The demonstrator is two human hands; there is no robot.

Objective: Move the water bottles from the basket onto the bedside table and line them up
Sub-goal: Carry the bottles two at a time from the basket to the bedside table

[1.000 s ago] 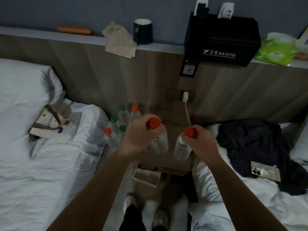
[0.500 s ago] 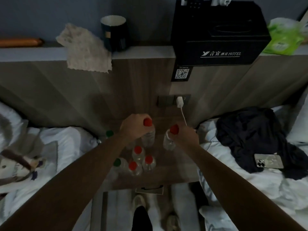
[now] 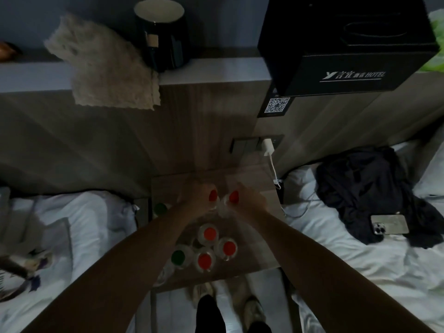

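I look straight down on the wooden bedside table between two beds. My left hand grips a clear bottle with a red cap near the table's back. My right hand grips a second red-capped bottle right beside it, the two nearly touching. Nearer to me stand three red-capped bottles and a green-capped one in a cluster. Another green cap shows at the table's left edge, partly behind my left forearm. No basket is in view.
A white charger and cable hang from the wall socket behind the table. On the right bed lie dark clothes and a phone. The shelf above holds a cloth, a dark mug and a black hotel box.
Both hands have carried their red-capped bottles forward and down toward the back of the table and brought them closer together. The view has tilted further down over the table.
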